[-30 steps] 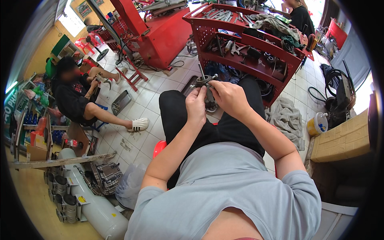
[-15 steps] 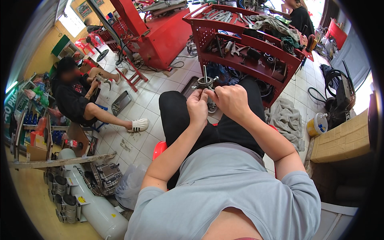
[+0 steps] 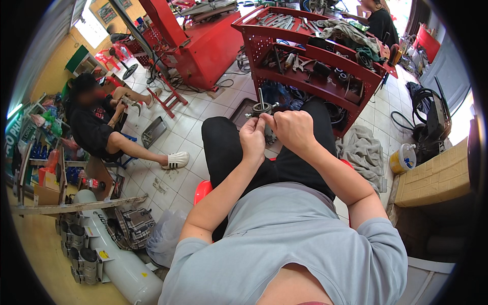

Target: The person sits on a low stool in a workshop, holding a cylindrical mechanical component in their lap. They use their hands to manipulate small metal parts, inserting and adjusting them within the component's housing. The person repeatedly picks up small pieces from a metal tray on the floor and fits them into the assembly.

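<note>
In front of my knees is a round metal part with an upright rod through its middle and bolts sticking out sideways. My left hand is closed at its near edge, thumb and fingers pinched together against it. Beside it my right hand is curled into a closed grip, its fingertips meeting those of the left just below the ring. What the right fingers pinch is hidden by the hand. A dark tray lies on the floor behind the metal part.
A red tool cart with wrenches and rags stands ahead. Left of me a seated person handles a curved metal piece, near another tray on the tiles. A grey cloth and a plastic bucket are on the right, a white tank at lower left.
The hands stay together at the metal part, with only slight finger movement. The ring shows a little differently tilted than before.
</note>
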`<state>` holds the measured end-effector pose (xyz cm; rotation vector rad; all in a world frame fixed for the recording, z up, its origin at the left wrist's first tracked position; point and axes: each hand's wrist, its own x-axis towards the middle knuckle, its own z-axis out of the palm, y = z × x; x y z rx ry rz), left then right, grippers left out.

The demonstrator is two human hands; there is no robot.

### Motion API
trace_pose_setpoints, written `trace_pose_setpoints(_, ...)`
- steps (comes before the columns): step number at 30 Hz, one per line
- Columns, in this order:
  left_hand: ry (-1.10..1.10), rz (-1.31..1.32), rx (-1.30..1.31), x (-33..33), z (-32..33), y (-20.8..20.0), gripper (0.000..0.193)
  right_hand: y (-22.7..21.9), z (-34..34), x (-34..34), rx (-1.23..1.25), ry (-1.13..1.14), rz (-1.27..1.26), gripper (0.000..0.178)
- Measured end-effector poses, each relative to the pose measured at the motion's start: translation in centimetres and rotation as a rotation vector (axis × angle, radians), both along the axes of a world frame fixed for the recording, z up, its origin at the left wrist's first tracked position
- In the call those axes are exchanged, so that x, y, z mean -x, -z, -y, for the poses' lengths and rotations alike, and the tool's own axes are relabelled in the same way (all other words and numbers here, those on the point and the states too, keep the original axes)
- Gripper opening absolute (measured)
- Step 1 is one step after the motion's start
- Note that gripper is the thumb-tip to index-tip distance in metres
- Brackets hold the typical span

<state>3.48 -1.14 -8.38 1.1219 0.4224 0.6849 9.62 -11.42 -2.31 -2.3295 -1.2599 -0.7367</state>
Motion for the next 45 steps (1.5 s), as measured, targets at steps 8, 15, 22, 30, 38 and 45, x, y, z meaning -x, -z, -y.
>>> trace_pose_setpoints(8, 0.110, 0.079, 0.285, 0.5, -0.2, 0.8, 0.012, -0.8, 0.1, 0.7, -0.039, -0.042, -0.115, 0.038)
trace_pose_setpoints(15, 0.090, -0.010, 0.173, 0.4, -0.7, 0.4, 0.015, 0.3, -0.1, -0.5, -0.138, -0.342, -0.106, 0.021)
trace_pose_setpoints(22, 0.065, -0.081, 0.118, 0.4, -0.3, 0.0, 0.016, -0.4, 0.3, 0.1, 0.064, -0.073, -0.159, 0.021)
trace_pose_setpoints(30, 0.076, -0.058, 0.097, 0.2, -0.8, 0.4, 0.017, -0.3, 0.4, -0.4, -0.065, -0.376, -0.102, 0.013)
trace_pose_setpoints(38, 0.059, -0.041, 0.088, 0.3, -0.3, -0.2, 0.017, -1.0, 0.6, -0.2, -0.009, -0.256, -0.050, 0.026)
trace_pose_setpoints(45, 0.086, -0.061, 0.063, 0.3, -0.6, 0.3, 0.015, -0.3, 0.6, -0.9, 0.063, -0.234, -0.075, 0.016)
